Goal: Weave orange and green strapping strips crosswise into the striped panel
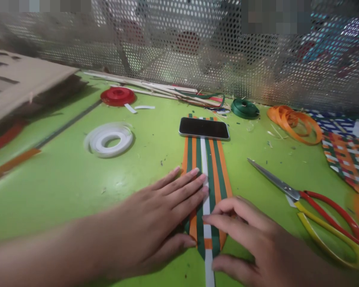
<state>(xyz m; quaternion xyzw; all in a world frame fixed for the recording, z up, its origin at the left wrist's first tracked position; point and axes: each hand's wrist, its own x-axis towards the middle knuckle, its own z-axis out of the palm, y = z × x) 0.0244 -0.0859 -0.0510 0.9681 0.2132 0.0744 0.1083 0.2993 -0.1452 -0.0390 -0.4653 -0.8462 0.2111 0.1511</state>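
A phone lies across the strips' far end on the desk. Scissors lie right of them, a tape roll left.

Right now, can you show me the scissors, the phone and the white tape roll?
scissors (293, 194): head view, on the pivot where the blades meet the handles.
phone (204, 128): head view, middle of the dark screen.
white tape roll (109, 152): head view, near side of the ring.

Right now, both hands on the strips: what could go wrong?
1. Only the phone holds the far end of the strips; a push from the left hand or right hand could slide them out of line.
2. The scissors lie near the right hand, blade tip toward the strips; a sideways sweep might catch it.
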